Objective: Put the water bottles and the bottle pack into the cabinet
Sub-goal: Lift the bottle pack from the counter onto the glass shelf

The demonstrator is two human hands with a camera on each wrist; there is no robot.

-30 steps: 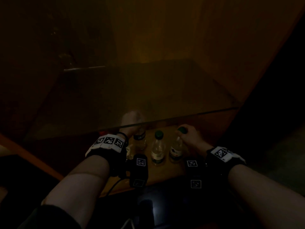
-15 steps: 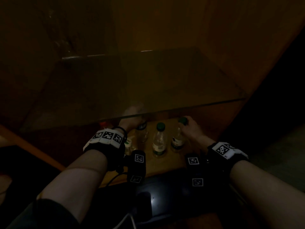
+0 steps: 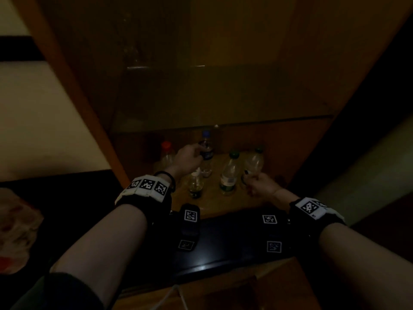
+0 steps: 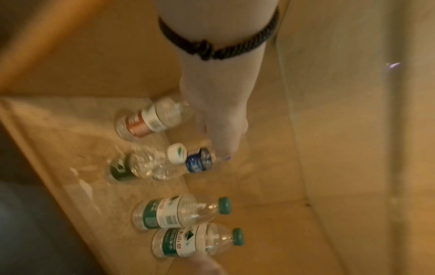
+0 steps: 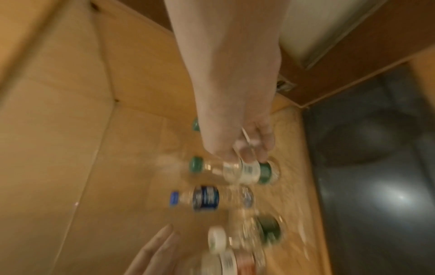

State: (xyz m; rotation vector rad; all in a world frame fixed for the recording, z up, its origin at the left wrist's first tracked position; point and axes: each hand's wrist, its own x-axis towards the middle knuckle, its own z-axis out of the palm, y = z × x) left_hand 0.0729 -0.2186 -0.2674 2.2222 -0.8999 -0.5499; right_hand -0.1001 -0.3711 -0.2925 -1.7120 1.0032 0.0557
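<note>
Several water bottles stand on the wooden cabinet floor [image 3: 214, 204] under a glass shelf. From the left: a red-capped one [image 3: 166, 153], a blue-capped, blue-labelled one [image 3: 206, 153] [image 4: 200, 163], a white-capped one [image 3: 195, 182] in front, and two green-capped ones [image 3: 229, 173] [image 3: 253, 162]. My left hand [image 3: 190, 157] [image 4: 219, 130] reaches in with straight fingers lying against the blue-labelled bottle. My right hand [image 3: 257, 184] [image 5: 247, 148] curls round the lower body of the right green-capped bottle [image 4: 188, 241]. No bottle pack is in view.
The glass shelf [image 3: 223, 101] spans the cabinet just above the bottle caps. Wooden side walls [image 3: 312, 108] close in left and right. A dark glossy ledge [image 3: 223, 247] runs in front of the cabinet floor. A pale bag [image 3: 15, 231] lies at the far left.
My head has pulled back, so the bottles show below the glass edge. My right hand has slid from the green cap down to the bottle's lower body. My left hand stays by the blue-labelled bottle.
</note>
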